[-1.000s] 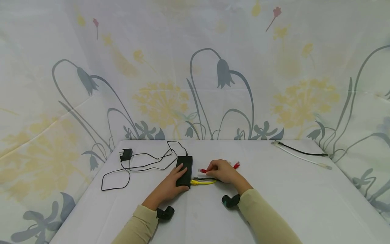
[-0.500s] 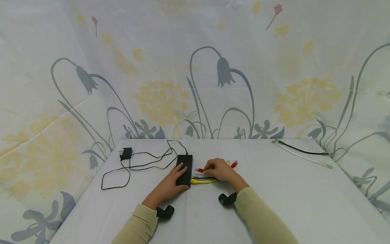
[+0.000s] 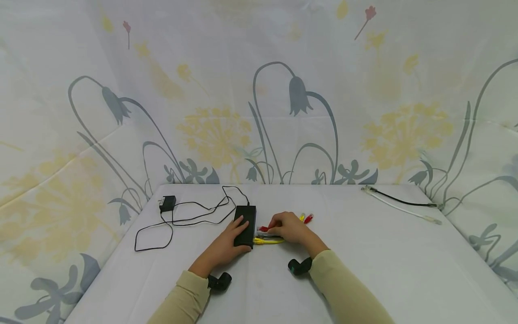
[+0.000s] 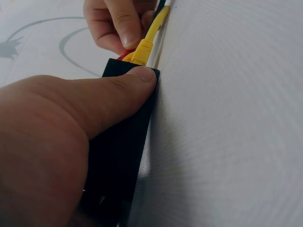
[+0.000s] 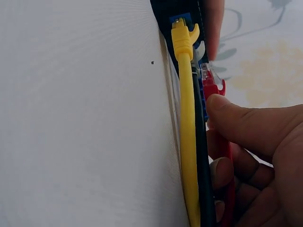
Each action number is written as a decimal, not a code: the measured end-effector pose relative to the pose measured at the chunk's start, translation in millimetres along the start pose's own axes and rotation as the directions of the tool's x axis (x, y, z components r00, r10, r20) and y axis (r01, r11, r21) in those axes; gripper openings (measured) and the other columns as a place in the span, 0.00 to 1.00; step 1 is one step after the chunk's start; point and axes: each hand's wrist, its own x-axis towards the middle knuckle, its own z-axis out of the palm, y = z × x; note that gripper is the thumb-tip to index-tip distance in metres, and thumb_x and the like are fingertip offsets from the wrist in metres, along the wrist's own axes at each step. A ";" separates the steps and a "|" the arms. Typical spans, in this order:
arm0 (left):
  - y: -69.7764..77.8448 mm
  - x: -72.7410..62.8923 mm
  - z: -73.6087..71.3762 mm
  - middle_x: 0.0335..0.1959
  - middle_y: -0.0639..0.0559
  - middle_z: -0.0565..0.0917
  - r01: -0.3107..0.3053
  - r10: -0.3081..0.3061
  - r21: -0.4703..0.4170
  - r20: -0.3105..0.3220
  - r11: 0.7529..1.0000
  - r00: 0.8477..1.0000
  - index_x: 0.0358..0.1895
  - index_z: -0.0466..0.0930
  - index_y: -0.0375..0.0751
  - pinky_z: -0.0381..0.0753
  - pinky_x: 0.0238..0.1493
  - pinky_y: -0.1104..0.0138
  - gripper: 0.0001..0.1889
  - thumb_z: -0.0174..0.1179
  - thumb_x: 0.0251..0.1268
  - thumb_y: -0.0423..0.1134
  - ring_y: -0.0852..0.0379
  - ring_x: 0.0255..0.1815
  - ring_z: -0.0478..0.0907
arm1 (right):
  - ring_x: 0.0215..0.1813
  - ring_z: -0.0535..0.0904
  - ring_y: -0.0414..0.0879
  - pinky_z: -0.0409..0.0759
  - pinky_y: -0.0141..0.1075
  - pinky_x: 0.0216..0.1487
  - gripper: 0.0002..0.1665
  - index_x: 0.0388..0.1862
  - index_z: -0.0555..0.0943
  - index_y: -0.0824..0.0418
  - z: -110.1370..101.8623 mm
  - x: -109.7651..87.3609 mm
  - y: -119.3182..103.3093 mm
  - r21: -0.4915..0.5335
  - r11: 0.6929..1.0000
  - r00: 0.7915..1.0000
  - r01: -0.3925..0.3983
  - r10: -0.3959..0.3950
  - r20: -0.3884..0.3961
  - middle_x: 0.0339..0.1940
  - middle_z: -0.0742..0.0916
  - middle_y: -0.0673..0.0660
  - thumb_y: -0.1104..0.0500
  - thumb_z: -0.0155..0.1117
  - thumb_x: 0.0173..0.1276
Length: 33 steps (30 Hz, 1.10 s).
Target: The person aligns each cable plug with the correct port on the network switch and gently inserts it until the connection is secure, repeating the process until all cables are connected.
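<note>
A black network switch (image 3: 245,225) lies on the table, its row of blue ports facing right. My left hand (image 3: 226,243) holds it, fingers across its top and thumb (image 4: 118,92) along its near edge. The yellow network cable (image 5: 188,127) has its plug in the end port nearest me. Beside it, a black network cable (image 5: 202,156) runs from the ports. Between thumb and fingers, my right hand (image 3: 292,226) pinches a red network cable just behind its clear plug (image 5: 210,75). That plug is close to the ports; the right wrist view shows it outside them.
A black power adapter (image 3: 167,204) sits at the back left, its thin cord (image 3: 194,220) looping to the switch's far end. At the back right lie a black cable (image 3: 400,199) and a white cable (image 3: 404,209). A patterned cloth (image 3: 259,135) hangs behind the table (image 3: 364,252).
My right hand has moved left and slightly nearer, bringing the red network cable's plug closer to the switch. The left hand and the switch have stayed in place.
</note>
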 end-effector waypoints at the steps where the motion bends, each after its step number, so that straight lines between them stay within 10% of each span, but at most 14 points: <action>1: 0.3 -0.1 -0.1 0.80 0.56 0.49 0.000 0.000 0.000 0.000 1.000 1.000 0.76 0.57 0.56 0.56 0.72 0.41 0.41 0.63 0.61 0.58 0.42 0.80 0.44 | 0.36 0.75 0.41 0.75 0.35 0.40 0.03 0.32 0.85 0.51 0.0 -0.1 -0.7 -0.004 1.000 1.000 -0.001 0.001 0.002 0.31 0.84 0.45 0.55 0.67 0.65; 33: -1.7 -0.1 0.7 0.80 0.53 0.50 -0.028 0.027 -0.009 -0.014 1.000 1.000 0.76 0.58 0.52 0.57 0.71 0.40 0.40 0.63 0.62 0.56 0.39 0.80 0.44 | 0.35 0.76 0.39 0.76 0.36 0.42 0.04 0.32 0.85 0.53 4.6 3.3 -8.3 -0.019 0.998 0.998 0.058 -0.057 0.027 0.29 0.86 0.44 0.57 0.66 0.66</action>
